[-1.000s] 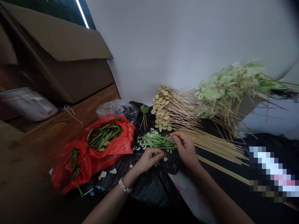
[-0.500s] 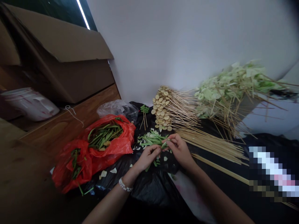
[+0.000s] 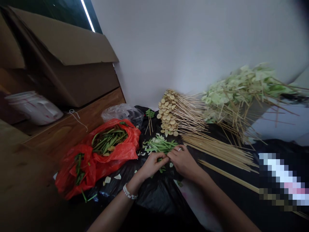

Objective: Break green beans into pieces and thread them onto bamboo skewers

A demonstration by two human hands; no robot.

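Bag (image 3: 130,149) left of greens (image 3: 161,146), skewers (image 3: 219,152) right

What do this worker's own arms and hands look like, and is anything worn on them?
Both are human forearms, with no sleeves or gloves in view. Above the left hand, a white beaded bracelet circles the wrist. The right hand wears a small, pale ring on one finger.

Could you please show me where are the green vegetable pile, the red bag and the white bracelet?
Green vegetable pile (image 3: 162,146): head view, middle of the heap.
Red bag (image 3: 127,150): head view, its side wall, below the opening.
White bracelet (image 3: 129,193): head view, middle of its visible band.
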